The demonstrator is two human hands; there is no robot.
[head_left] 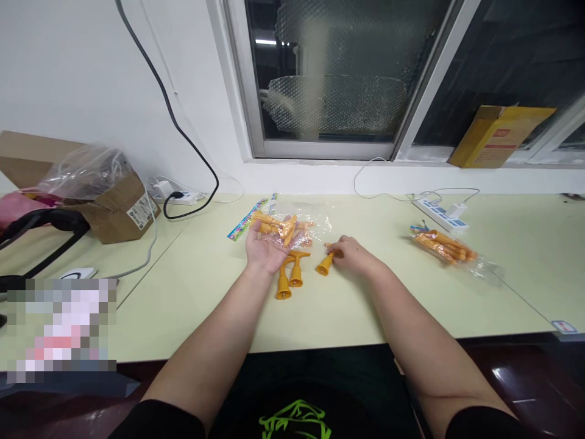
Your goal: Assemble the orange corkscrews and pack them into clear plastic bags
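Observation:
My left hand (267, 247) is palm up with its fingers apart, touching a clear plastic bag (322, 216) with a colourful header strip. Several orange plastic pieces (287, 228) lie in or on that bag, above my left palm. Two orange pieces with cone-shaped ends (296, 274) rest on the table just right of my left wrist. Closed around another orange cone-ended piece (325, 264) is my right hand (350, 253), its cone end pointing toward the near edge.
A second bag of orange pieces (443, 247) lies at the right, near a white power strip (441, 214). At the left stand an open cardboard box (114, 210) and a black curved object (68, 222). A yellow box (500, 137) leans on the window.

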